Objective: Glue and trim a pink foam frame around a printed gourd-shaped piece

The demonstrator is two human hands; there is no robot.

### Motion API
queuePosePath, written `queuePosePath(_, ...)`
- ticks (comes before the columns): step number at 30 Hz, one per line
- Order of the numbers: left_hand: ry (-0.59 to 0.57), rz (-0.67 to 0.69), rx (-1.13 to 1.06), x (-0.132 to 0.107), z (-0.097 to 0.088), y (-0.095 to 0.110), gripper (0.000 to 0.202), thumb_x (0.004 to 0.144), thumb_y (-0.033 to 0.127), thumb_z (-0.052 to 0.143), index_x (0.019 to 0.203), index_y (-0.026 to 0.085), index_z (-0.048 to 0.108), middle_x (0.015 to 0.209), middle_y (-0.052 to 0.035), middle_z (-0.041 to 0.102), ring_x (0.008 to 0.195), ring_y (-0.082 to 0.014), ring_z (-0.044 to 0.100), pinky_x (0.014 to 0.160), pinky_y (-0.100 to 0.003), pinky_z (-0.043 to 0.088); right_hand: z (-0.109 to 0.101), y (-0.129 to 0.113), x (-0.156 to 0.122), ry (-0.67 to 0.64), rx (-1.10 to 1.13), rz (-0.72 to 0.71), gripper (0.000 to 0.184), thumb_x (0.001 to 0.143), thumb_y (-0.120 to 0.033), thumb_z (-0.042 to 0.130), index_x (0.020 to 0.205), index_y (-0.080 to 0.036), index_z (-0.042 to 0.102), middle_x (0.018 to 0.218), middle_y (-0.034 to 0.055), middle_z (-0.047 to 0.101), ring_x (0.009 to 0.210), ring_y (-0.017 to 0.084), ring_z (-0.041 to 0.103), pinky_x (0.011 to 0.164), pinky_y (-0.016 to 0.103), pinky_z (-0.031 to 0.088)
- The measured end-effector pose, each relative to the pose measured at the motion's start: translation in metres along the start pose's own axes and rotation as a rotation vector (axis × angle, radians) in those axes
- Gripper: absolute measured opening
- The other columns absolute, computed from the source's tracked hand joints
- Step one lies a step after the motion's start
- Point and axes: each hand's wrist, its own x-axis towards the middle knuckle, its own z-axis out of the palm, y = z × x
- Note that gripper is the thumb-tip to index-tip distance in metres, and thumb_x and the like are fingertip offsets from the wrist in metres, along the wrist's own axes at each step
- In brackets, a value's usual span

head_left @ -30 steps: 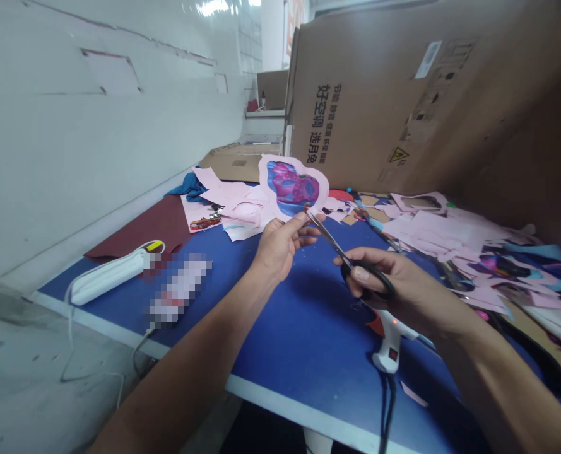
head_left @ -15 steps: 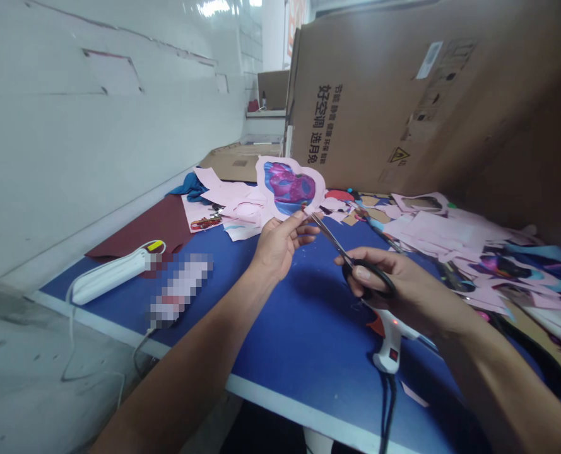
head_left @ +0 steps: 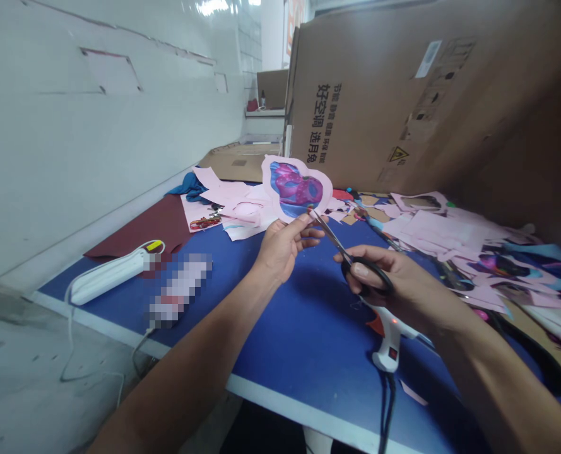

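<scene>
Between thumb and fingers, my left hand (head_left: 287, 243) pinches the lower edge of a pink paper cutout (head_left: 325, 180). The cutout has a curved outline and a blue and purple shiny patch (head_left: 295, 189) in its middle. My right hand (head_left: 379, 274) is closed around the black handles of a pair of scissors (head_left: 333, 235). Their blades point up and left, with the tips at the cutout's lower edge beside my left thumb. Whether the blades are parted is hard to tell. Under my right hand lies a white glue gun (head_left: 388, 347) with a small red light.
Pink paper scraps (head_left: 443, 233) and coloured cuttings cover the right side of the blue table (head_left: 280, 353). A large cardboard box (head_left: 365, 113) stands behind. At left are a white power strip (head_left: 112, 274), a maroon sheet (head_left: 141, 233) and a blurred-out object (head_left: 180, 290).
My left hand and the cutout have shifted slightly right, and the cutout has turned a little. The scissor tips now sit closer to my left thumb, at the cutout's edge.
</scene>
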Motion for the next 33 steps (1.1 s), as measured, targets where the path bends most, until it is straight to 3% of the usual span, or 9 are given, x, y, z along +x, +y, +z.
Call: queuePosePath(33,-0.064,0.009,0.006,-0.0021,0.0008,-0.0026,0.022,0.088,0.035,0.084,0.097,0.015,0.078,0.108,-0.0121,0.085,0.076,-0.0138,0.073,0.071,-0.026,0.053,0.0027,-0.0003,0.0015,0.014,-0.007,-0.008,0.056,0.069,-0.058,0.102,0.102,-0.021,0.077,0.067,-0.0005,0.064,0.053,0.009,0.04,0.047,0.025,0.022)
